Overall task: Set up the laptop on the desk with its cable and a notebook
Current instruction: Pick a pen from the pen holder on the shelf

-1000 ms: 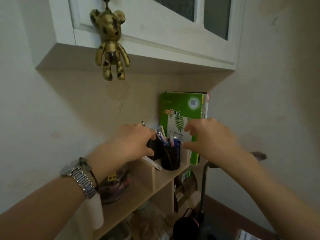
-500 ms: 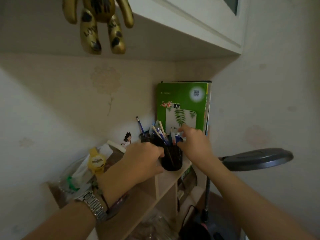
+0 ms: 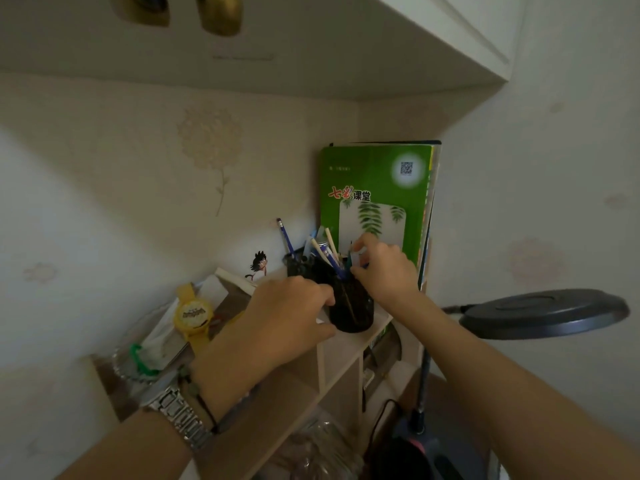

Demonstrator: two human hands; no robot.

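Note:
A black pen cup (image 3: 351,306) full of pens and pencils stands on top of a wooden shelf unit (image 3: 346,355). My left hand (image 3: 284,317) grips the cup's left side. My right hand (image 3: 384,265) is above the cup's right rim, fingers pinched on the top of a pen (image 3: 356,256) in the cup. Behind the cup, a green book (image 3: 377,188) stands upright against the wall, with other books or notebooks behind it. No laptop or cable is in view.
A dark desk lamp head (image 3: 543,311) juts out at the right, its stem going down beside the shelf. A yellow toy watch (image 3: 192,315) and a tissue pack (image 3: 162,341) lie on the shelf top at left. A white cabinet hangs overhead.
The view has tilted down and come closer. My right hand left the green book and dropped to the pens in the cup. My left hand stayed on the cup.

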